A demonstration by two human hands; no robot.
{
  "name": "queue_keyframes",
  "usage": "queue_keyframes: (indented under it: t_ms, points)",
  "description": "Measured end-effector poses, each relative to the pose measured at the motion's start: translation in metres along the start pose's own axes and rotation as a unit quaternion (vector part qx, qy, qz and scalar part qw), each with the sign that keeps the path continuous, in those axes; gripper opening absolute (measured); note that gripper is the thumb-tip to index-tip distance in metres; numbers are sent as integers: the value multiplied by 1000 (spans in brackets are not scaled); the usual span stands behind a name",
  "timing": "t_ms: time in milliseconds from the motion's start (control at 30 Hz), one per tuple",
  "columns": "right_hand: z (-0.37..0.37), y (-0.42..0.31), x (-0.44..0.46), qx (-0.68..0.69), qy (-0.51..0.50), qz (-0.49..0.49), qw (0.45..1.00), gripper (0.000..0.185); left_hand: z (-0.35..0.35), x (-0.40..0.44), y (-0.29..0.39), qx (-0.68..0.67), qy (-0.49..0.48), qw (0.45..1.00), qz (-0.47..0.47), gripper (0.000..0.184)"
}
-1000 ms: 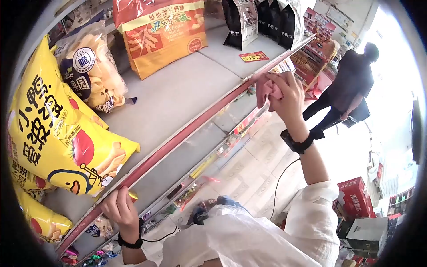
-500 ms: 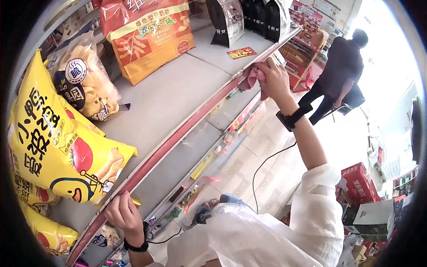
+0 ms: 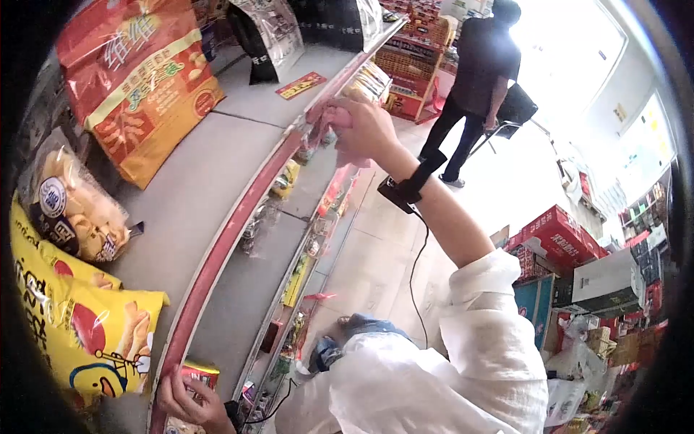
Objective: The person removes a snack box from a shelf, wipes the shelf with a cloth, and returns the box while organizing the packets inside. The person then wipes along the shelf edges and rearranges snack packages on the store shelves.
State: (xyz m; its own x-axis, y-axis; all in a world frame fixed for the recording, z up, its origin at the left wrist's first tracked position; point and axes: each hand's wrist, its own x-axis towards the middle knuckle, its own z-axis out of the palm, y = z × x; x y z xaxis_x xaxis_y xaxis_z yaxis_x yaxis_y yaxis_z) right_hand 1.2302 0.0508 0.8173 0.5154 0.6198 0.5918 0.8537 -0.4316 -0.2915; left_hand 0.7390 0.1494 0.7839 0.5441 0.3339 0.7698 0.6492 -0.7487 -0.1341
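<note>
My right hand [image 3: 367, 132] is closed round a crumpled pink cloth [image 3: 337, 119] and presses it against the red front edge [image 3: 238, 205] of a grey shelf. Lower down, my left hand [image 3: 189, 400] grips that same edge with curled fingers. Beside it on the shelf lie yellow snack bags [image 3: 108, 336]. Behind them is a clear bag of puffed snacks [image 3: 83, 217]. An orange-red soybean milk powder bag [image 3: 148, 94] stands farther up. Near the cloth, a small red and yellow card [image 3: 301, 85] lies flat on the shelf.
Black packages [image 3: 267, 40] stand at the shelf's far end. Lower shelves hold small packets [image 3: 296, 282]. A person [image 3: 477, 72] stands ahead near a folding chair [image 3: 515, 108]. Cartons, including a red box [image 3: 557, 235], are stacked at right. A cable [image 3: 413, 278] hangs from my right wrist.
The view has turned, so the shelf goods and the standing person appear farther left. My right hand keeps the cloth at the edge near the card, and my left hand still grips the edge.
</note>
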Motion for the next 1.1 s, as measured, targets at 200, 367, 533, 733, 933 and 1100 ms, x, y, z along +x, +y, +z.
queue_keyframes:
  t_ms: [200, 367, 533, 733, 933, 1100]
  points:
    - [10, 47, 24, 30, -96, 42, 994, 60, -3, 36, 25, -15, 107, 993, 52, 19]
    - [7, 66, 29, 26, -89, -45, 995, 68, 6, 24, 40, 95, 77, 989, -83, 19]
    - [12, 86, 44, 46, -99, -129, 986, 61, 27, 70, 118, 201, 166, 959, -108, 13]
    - [17, 99, 64, 142, -120, -217, 958, 60, 93, 77, 173, -9, 64, 995, -79, 18]
    - [1, 125, 71, 266, -187, -187, 927, 59, 144, 167, 255, -218, -44, 974, -35, 31]
    - [7, 152, 70, 326, -190, -128, 917, 56, 161, 254, 298, -192, -27, 981, -16, 20]
